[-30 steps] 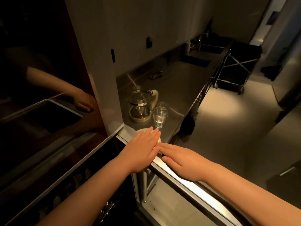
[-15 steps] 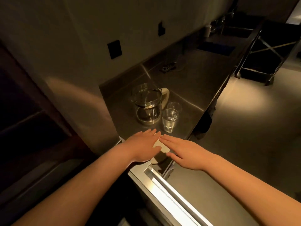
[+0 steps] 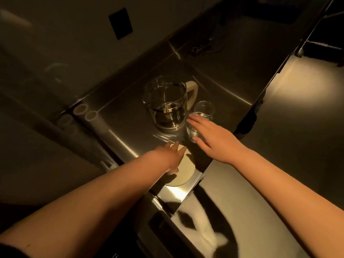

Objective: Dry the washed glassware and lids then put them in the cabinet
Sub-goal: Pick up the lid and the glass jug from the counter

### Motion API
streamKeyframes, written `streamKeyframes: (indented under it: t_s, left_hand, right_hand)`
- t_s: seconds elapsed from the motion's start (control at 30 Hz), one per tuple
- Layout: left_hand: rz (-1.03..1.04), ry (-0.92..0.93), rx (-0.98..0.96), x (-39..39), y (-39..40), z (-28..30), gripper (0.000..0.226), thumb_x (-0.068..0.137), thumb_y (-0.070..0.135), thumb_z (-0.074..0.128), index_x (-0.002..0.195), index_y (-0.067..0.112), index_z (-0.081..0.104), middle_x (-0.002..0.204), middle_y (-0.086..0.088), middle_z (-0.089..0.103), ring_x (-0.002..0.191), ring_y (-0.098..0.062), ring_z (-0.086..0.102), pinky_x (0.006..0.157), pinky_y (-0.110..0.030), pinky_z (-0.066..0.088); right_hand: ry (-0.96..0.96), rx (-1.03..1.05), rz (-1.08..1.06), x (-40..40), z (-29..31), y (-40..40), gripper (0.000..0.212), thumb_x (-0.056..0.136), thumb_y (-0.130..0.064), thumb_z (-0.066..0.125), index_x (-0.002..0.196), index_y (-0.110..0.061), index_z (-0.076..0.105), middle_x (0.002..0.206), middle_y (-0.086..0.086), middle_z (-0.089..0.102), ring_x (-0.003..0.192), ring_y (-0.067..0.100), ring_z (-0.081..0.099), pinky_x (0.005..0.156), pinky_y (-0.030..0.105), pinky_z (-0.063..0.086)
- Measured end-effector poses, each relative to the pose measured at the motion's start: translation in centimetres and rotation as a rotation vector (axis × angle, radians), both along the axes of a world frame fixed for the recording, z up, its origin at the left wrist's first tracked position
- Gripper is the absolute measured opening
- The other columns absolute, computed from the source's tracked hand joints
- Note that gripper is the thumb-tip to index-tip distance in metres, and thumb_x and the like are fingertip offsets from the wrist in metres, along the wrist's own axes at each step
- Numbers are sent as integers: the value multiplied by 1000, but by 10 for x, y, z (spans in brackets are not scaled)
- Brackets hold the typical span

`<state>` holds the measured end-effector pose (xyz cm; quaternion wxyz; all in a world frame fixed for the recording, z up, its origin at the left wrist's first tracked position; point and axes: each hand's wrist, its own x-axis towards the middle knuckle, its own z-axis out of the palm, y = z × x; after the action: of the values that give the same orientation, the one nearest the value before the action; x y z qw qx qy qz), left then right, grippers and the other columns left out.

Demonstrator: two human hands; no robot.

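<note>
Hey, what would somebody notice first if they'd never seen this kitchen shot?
Two bare arms reach over a dim steel counter. The right hand spreads at a drinking glass beside a glass carafe; the left hand lies over a pale round lid near the counter's edge.

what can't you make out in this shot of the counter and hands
- Lid, head view: the left hand covers its near left part, so whether the hand grips it is unclear.
- Near glass: the right hand hides its right side; contact cannot be told.
- Far glass: lower part hidden behind the near one.
- Far end of the counter: too dark; small dark items there unreadable.
- Jug: wet or dry cannot be told.
</note>
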<state>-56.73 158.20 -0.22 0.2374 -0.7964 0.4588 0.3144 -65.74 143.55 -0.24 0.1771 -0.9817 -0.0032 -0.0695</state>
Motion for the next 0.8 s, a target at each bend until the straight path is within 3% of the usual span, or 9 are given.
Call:
streamKeyframes:
  t_s: [0.2,0.3,0.4,0.53,0.63,0.8]
  left_hand:
    - [-120,-13,76,18,-10,-35,94,86,20,66,152,22,-1,158,-9,-3,143,-35,13,109,-44,29]
    - [-183,8,57,29,-10,-45,73,88,12,60,147,16,18,148,-15,18,127,-37,35,97,-43,40]
    - [-253,17,-2,34,-11,-51,57,88,13,59,137,14,30,137,-16,30,119,-35,42,88,-41,45]
    - [-319,-23,39,30,-13,-62,71,89,21,61,147,16,19,148,-16,19,126,-35,38,98,-42,43]
    - [-286,-7,32,29,-13,-67,74,88,15,62,147,17,18,151,-13,10,129,-35,32,98,-44,44]
    - [-151,3,-4,32,-14,-66,73,87,12,62,147,18,21,150,-14,10,130,-35,28,97,-44,45]
  right_hand:
    - [-73,-14,-7,41,4,-15,59,96,-32,45,147,-14,23,155,5,19,143,14,11,110,26,12]
    - [-89,-7,8,58,4,-21,59,96,-32,46,147,-14,23,156,6,18,143,16,10,110,28,12]
    - [-111,-8,33,77,3,-26,59,95,-32,47,146,-12,26,155,8,20,144,19,10,114,32,11]
    - [-96,-14,55,101,0,-27,59,95,-32,47,146,-13,26,155,9,18,144,22,8,114,34,6]
    - [-71,-25,62,115,-9,-24,56,95,-32,46,145,-14,29,155,9,19,144,23,8,112,34,4]
    - [-88,-35,43,126,-21,-18,45,93,-20,51,137,-10,44,145,11,40,140,29,23,115,46,13]
